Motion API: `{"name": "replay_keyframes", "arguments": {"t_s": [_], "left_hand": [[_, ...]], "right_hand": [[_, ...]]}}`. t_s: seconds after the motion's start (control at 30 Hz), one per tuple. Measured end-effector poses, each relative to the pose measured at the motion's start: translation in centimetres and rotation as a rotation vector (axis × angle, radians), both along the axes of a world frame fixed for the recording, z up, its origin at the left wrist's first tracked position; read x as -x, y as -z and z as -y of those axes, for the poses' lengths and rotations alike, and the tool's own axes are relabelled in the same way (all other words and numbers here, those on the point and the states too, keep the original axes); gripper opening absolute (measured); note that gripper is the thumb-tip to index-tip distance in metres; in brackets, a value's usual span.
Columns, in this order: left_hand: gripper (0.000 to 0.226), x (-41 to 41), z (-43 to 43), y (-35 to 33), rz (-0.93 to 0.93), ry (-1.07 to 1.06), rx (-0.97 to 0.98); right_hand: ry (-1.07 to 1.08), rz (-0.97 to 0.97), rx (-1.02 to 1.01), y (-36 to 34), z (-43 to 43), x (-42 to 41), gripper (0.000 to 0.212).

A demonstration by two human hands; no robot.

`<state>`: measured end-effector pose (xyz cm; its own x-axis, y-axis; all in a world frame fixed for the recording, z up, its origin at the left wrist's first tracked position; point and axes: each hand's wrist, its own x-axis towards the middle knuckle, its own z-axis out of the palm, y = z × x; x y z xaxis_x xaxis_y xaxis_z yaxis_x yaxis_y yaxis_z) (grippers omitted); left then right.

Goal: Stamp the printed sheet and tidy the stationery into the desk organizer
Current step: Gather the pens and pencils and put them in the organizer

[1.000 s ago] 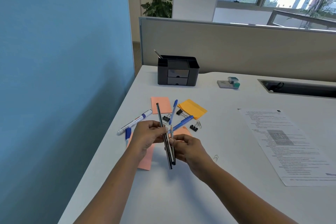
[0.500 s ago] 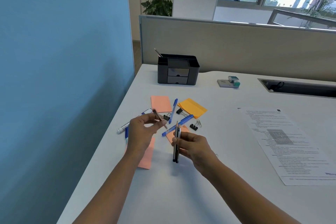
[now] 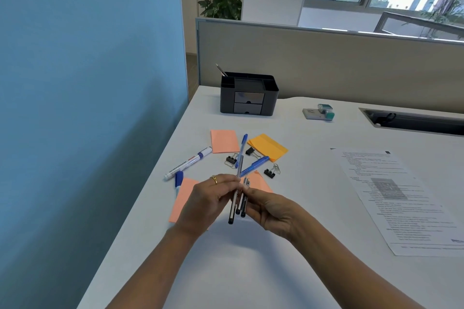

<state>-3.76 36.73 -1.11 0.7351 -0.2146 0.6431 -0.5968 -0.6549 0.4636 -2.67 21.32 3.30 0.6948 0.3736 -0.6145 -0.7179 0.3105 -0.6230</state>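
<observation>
Left hand: The left hand [image 3: 209, 202], a ring on one finger, pinches a slim pen [image 3: 232, 212] between thumb and fingertips, with the pen's lower end pointing down at the desk [image 3: 226, 271].
Right hand: The right hand [image 3: 272, 208] curls its fingers round two black pens [image 3: 242, 206]. It holds them nearly upright, just beside the slim pen, and the three barrels are close to touching.
Step in hand: This looks like gathering the pens into one bundle, ready to carry to the organizer.
Doing it well: Lay the slim pen parallel to the other two and bring the ends level. Let the right fingers close round all three before the left thumb eases off. Keep the bundle lifted so no tip catches the paper below.
Under the hands: A pink sticky note [image 3: 182, 202] lies partly hidden by the left wrist.
Just beyond: Blue pens [image 3: 254, 165], binder clips [image 3: 231, 159], a white marker [image 3: 188, 163] and an orange sticky pad [image 3: 267, 147] lie loose on the desk, still to be collected.
Desk organizer: The desk organizer [image 3: 271, 98] stands at the far end of the desk, well apart from the hands, with one pencil [image 3: 220, 69] leaning in its rear left slot. A bundle should go into that slot straight down.
Stamp: The stamp [image 3: 326, 111] sits to the right of the organizer, untouched.
Printed sheet: The printed sheet [image 3: 391, 195] lies flat at the right, and I cannot make out a stamp mark on it.
</observation>
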Motion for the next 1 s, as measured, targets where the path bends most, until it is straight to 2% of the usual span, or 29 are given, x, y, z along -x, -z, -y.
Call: {"name": "replay_keyframes", "arguments": {"t_s": [0.23,0.43,0.53,0.67,0.7,0.73,0.83,0.9,1.0], "left_hand": [[0.035,0.1,0.3,0.9,-0.011,-0.007,-0.186],[0.049,0.4,1.1,1.1,-0.058,0.001,-0.014],[0.043,0.4,1.4,0.8,-0.107,-0.069,0.24],[0.039,0.2,1.6,-0.5,-0.524,-0.019,0.969],[0.033,-0.1,1.4,-0.7,-0.59,-0.013,1.046],[0.028,-0.2,1.3,-0.9,-0.654,-0.006,1.052],[0.025,-0.3,1.6,-1.4,-0.743,0.056,0.894],[0.027,-0.3,1.8,-1.9,-0.725,0.077,0.856],[0.029,-0.4,1.8,-2.1,-0.643,0.083,0.837]], "right_hand": [[0.057,0.008,-0.016,0.2,0.1,-0.3,0.01],[0.043,-0.004,0.019,0.1,0.1,-0.4,0.01],[0.03,0.036,0.032,0.5,0.0,-0.5,0.006],[-0.027,0.206,0.141,0.8,0.0,-0.9,0.009],[-0.054,0.28,0.202,0.8,0.0,-0.9,0.01],[-0.073,0.362,0.266,0.8,-0.1,-0.8,0.013],[-0.085,0.601,0.459,1.1,-0.6,-0.3,0.025],[-0.089,0.731,0.561,1.3,-1.0,0.0,0.029],[-0.06,0.853,0.607,1.6,-1.0,0.0,0.031]]}}
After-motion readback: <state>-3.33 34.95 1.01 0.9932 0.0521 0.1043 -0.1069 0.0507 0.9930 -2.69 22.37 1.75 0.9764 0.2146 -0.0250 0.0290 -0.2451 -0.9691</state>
